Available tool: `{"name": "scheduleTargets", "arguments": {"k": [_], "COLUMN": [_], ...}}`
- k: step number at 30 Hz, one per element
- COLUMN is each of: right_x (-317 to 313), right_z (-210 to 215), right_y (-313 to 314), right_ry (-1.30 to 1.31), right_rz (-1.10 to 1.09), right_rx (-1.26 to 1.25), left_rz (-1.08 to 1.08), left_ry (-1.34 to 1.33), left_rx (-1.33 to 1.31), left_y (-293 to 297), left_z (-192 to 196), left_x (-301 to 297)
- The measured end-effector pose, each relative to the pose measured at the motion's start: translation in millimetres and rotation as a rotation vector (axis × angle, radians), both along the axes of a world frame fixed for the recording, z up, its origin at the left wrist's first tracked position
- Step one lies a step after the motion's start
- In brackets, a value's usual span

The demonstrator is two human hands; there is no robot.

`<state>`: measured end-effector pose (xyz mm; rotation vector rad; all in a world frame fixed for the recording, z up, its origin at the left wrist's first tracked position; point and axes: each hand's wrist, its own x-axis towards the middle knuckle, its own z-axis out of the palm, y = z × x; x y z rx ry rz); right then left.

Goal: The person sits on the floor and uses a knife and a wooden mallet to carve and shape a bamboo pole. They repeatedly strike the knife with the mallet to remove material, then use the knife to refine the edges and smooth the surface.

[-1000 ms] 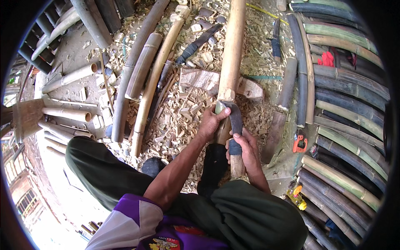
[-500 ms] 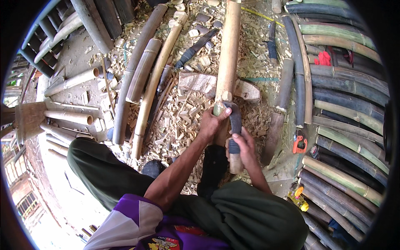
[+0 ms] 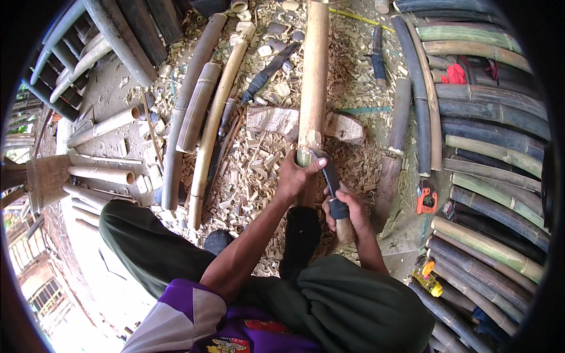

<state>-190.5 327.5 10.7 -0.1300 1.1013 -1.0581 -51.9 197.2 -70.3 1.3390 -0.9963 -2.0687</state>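
A long pale bamboo pole (image 3: 312,82) runs away from me and rests across a rough wooden block (image 3: 272,121). My left hand (image 3: 297,181) is wrapped round the pole near its close end, with the thumb stretched across toward the tip of a machete (image 3: 332,176). My right hand (image 3: 351,210) grips the machete's handle, which has a dark wrapping and a bare wooden butt. Its dark blade slants up and left to the pole's cut part, beside my left thumb. Whether the thumb presses on the blade, I cannot tell.
Wood chips (image 3: 259,170) cover the ground. Another wrapped blade (image 3: 269,72) lies left of the pole, and one more (image 3: 377,56) to the right. Bamboo lengths (image 3: 494,109) line the right side, near an orange-handled tool (image 3: 426,197) and a yellow tool (image 3: 428,278).
The machete's handle has swung to the right with my right hand, so the blade now lies more slanted and turned. My left hand keeps its hold on the pole.
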Motion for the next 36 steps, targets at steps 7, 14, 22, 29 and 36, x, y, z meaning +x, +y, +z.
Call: {"name": "scheduleTargets", "arguments": {"k": [7,14,22,29,36], "right_x": [-12,-54,-119,-115,-123], "right_z": [-15,10,22,42,25], "right_y": [12,7,-76,-141,-143], "right_ry": [-0.156,0.373,1.398,2.041,1.988], "right_rz": [-0.058,-0.258,0.485,1.037,1.013], "right_rx": [-0.085,0.011,-0.255,-0.861,-0.902], "left_rz": [-0.025,-0.249,0.055,0.106,0.321], "left_ry": [-0.163,-0.579,-0.011,-0.177,-0.270], "left_rx": [-0.161,-0.363,0.241,0.068,-0.025], "left_y": [-2,-45,-59,-50,-38], "left_z": [4,52,25,25,22], "left_x": [-2,-8,21,-6,-37]}}
